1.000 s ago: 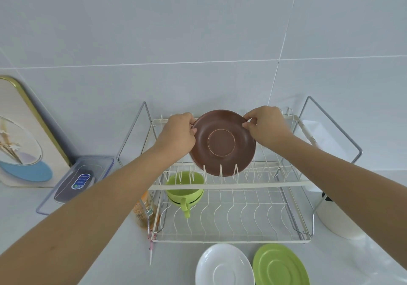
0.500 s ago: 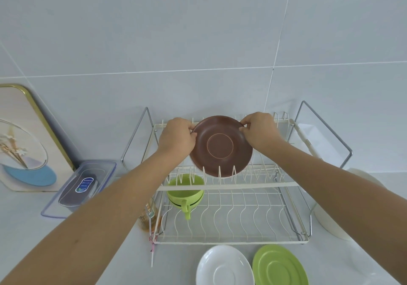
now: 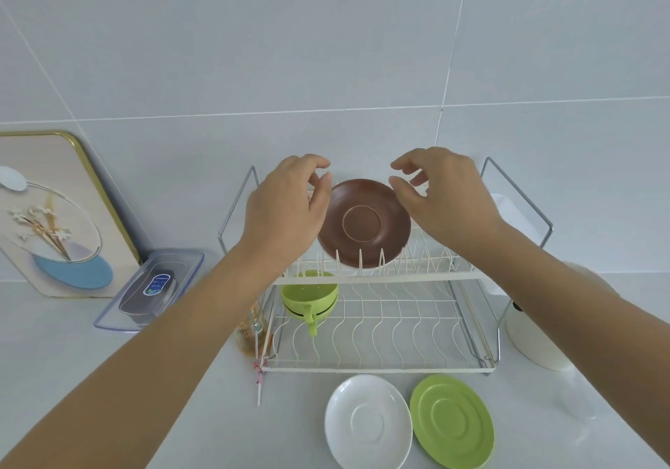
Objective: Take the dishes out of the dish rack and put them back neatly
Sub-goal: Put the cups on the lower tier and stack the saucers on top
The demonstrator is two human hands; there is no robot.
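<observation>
A brown saucer [image 3: 364,225] stands upright between the prongs on the upper tier of the white wire dish rack [image 3: 377,278]. My left hand [image 3: 286,207] hovers just left of the saucer's rim, its fingers loosely curled and holding nothing. On the other side my right hand [image 3: 444,196] hangs beside the rim with relaxed fingers, also off the saucer. A green cup [image 3: 310,296] sits on the lower tier at the left. On the counter in front of the rack lie a white saucer [image 3: 368,423] and a green saucer [image 3: 451,421].
A clear plastic container [image 3: 152,289] and a gold-framed picture board [image 3: 54,214] lean by the wall at the left. A white round pot [image 3: 536,334] stands right of the rack. A small glass jar [image 3: 252,330] sits at the rack's left front corner.
Both hands have let go of the brown saucer and drawn slightly up and apart. The saucer now stands by itself in the upper tier.
</observation>
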